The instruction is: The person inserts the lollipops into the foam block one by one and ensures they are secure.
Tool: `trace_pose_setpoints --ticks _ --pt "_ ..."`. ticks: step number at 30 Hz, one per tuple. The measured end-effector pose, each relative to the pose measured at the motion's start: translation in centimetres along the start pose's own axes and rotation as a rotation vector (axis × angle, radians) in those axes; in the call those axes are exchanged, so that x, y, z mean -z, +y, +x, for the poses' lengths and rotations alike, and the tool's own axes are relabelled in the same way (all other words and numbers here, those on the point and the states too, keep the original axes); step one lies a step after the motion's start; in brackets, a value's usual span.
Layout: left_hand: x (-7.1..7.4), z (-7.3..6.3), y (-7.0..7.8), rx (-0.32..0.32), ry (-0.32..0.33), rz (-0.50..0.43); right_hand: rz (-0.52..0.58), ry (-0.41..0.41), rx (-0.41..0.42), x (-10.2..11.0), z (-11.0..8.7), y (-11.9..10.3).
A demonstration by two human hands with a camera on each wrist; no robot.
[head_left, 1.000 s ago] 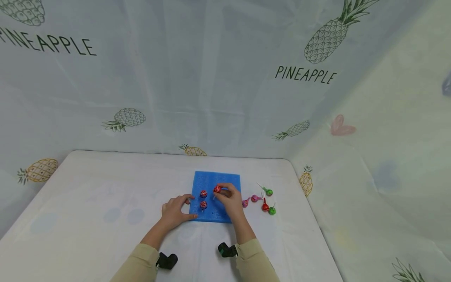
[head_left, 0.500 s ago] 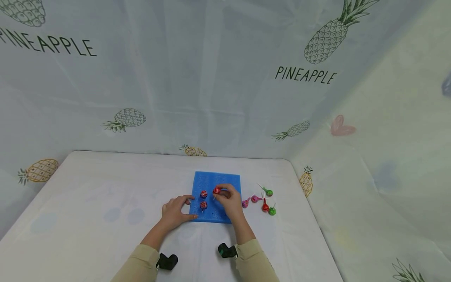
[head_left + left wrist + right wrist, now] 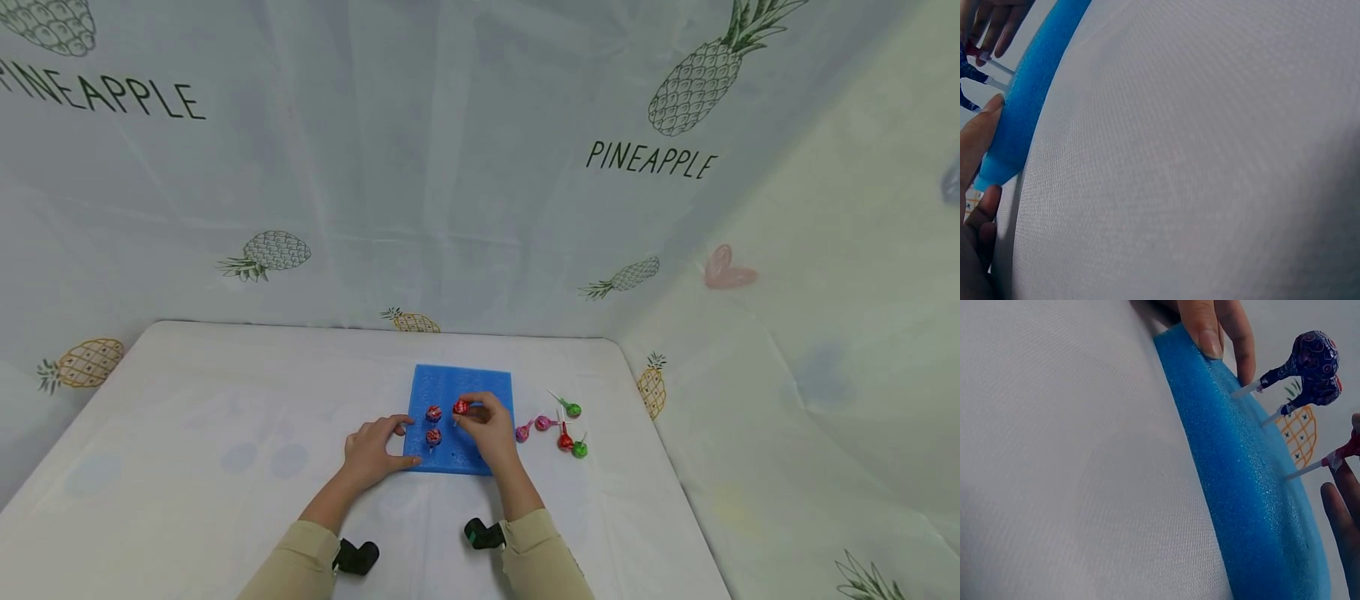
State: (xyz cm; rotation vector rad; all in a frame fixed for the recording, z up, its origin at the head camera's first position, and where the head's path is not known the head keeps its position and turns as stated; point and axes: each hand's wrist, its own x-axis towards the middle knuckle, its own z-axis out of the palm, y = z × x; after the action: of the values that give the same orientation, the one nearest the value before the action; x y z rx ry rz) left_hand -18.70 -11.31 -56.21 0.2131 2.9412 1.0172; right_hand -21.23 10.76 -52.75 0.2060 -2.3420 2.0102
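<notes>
My right hand [image 3: 489, 425] pinches the head of a red-wrapped lollipop [image 3: 461, 407] over a blue foam block [image 3: 461, 380]. In the right wrist view, this lollipop's white stick [image 3: 1305, 470] meets the foam's top face; how deep it goes I cannot tell. Two lollipops with dark patterned wrappers, a back one [image 3: 433, 413] and a front one [image 3: 433, 437], stand upright in the foam's left part. My left hand [image 3: 372, 450] holds the block at its left edge, thumb [image 3: 1210, 344] and index finger on top, the other fingers partly hidden.
Right of the block lie several loose lollipops: pink ones [image 3: 542, 423], a red one [image 3: 565, 440] and green ones [image 3: 573, 410]. A white cloth [image 3: 225, 400] covers the table. Pineapple-print fabric [image 3: 450, 167] hangs behind it. Black wrist devices [image 3: 483, 533] sit at both cuffs.
My right hand and the red lollipop have shifted very slightly down and to the left. The left hand, the block and the other lollipops have stayed put.
</notes>
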Motion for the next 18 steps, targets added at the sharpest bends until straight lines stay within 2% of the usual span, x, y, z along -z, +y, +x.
trace_pose_setpoints --ticks 6,14,18 --pt "-0.1 0.1 -0.1 -0.003 0.005 0.003 -0.018 0.007 0.025 0.0 0.0 0.3" --pt "-0.2 0.1 -0.2 -0.006 0.004 0.003 -0.033 0.004 -0.026 0.0 -0.1 0.5" --pt "-0.1 0.1 -0.2 -0.013 0.005 -0.010 -0.047 -0.017 -0.021 0.1 -0.7 -1.0"
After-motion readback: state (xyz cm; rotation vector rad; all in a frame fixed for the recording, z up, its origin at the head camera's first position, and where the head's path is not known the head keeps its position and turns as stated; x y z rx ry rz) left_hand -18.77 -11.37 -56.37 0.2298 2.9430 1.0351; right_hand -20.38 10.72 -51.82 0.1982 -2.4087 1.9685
